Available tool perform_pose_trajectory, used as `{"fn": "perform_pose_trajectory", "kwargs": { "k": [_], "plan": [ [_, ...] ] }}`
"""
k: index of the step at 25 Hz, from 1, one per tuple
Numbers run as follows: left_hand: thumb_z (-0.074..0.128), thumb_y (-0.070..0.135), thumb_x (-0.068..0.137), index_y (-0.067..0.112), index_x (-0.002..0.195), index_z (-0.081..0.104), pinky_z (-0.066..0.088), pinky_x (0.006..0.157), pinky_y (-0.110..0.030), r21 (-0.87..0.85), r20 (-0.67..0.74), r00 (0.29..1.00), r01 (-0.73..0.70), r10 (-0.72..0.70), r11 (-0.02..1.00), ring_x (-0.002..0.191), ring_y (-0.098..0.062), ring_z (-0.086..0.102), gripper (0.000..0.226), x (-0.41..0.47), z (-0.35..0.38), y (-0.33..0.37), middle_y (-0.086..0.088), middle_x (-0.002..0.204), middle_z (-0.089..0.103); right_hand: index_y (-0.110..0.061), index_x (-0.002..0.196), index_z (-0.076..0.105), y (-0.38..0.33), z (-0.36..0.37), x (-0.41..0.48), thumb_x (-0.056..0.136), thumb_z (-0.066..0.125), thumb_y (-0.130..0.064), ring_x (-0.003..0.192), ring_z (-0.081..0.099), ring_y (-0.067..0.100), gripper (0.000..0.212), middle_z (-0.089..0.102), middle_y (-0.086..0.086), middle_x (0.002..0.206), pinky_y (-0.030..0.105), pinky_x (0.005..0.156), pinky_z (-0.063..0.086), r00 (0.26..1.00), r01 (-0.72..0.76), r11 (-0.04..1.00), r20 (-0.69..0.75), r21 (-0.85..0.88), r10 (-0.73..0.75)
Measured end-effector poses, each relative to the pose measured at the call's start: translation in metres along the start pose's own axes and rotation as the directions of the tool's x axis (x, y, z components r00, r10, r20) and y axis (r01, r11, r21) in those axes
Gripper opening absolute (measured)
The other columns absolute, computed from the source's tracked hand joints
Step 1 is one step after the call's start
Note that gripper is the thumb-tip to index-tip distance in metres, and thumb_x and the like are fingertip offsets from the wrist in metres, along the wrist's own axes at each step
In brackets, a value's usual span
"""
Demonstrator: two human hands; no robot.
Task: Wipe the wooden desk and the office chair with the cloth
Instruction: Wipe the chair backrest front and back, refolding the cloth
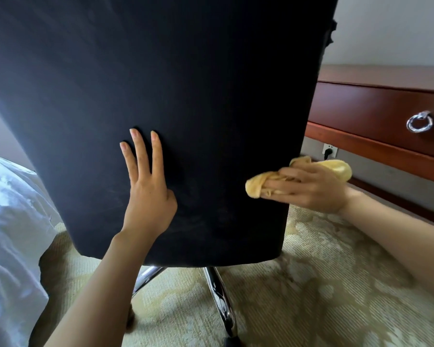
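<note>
The left hand (145, 194) lies flat, fingers straight, steadying the chair (161, 96) back. The right hand (311, 187) grips the yellow cloth (254, 185) at its lower right edge. Chair-wiping underway; next, probably sweep leftward. Desk (376, 113) stands right.

The desk (376, 113) is placed right of the chair (173, 83), the bed (8, 221) left of it. The left hand (147, 194) is laid flat on the chair's back. The cloth (338, 170) is held at the chair's right edge by the right hand (313, 190).

White bedding (10, 221), patterned carpet (311, 284); wall socket (329, 150) (plugged)
</note>
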State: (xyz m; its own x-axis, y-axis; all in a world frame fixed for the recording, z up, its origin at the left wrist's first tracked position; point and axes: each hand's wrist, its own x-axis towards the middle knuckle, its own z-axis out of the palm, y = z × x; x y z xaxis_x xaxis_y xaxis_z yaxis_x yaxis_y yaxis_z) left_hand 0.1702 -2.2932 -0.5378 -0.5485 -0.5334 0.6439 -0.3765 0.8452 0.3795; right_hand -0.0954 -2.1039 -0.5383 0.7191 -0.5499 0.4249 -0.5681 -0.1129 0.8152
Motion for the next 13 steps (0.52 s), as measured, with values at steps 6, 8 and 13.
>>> {"fn": "perform_pose_trajectory", "kwargs": {
  "k": [6,8,13],
  "plan": [
    [0.045,-0.017,0.072,0.007,0.151,-0.001,0.006,0.114,-0.059,0.012,-0.033,0.999,0.009,-0.009,1.000,0.139,-0.043,-0.021,0.094,0.002,0.005,0.002,-0.017,0.155,-0.019,-0.027,0.113,0.070,0.050,-0.019,0.048,0.089,0.066,-0.011,0.096,0.047,0.020,0.028,0.071,-0.005,0.106,0.034,0.077,0.048,0.987,-0.131,0.971,-0.123,-0.200,0.107],
    [0.044,-0.018,0.071,0.009,0.151,0.000,0.000,0.116,-0.049,-0.001,-0.051,0.999,0.006,-0.006,1.000,0.140,-0.041,-0.022,0.096,0.003,0.006,0.002,-0.014,0.156,-0.019,-0.027,0.113,0.070,0.062,-0.020,0.069,0.089,0.067,-0.012,0.096,0.046,0.020,0.029,0.070,-0.004,0.107,0.032,0.074,0.051,0.974,-0.171,0.959,-0.183,-0.224,0.131],
    [0.040,-0.023,0.070,0.023,0.151,0.003,-0.006,0.097,0.004,-0.109,-0.065,0.998,-0.028,0.021,0.994,0.142,-0.025,-0.021,0.101,0.001,0.002,-0.003,0.007,0.156,-0.019,-0.027,0.112,0.071,0.066,0.000,0.133,0.092,0.064,-0.012,0.097,0.046,0.017,0.026,0.069,-0.007,0.112,0.034,0.076,0.050,0.885,-0.352,0.923,-0.375,-0.153,0.275]
  ]
}}
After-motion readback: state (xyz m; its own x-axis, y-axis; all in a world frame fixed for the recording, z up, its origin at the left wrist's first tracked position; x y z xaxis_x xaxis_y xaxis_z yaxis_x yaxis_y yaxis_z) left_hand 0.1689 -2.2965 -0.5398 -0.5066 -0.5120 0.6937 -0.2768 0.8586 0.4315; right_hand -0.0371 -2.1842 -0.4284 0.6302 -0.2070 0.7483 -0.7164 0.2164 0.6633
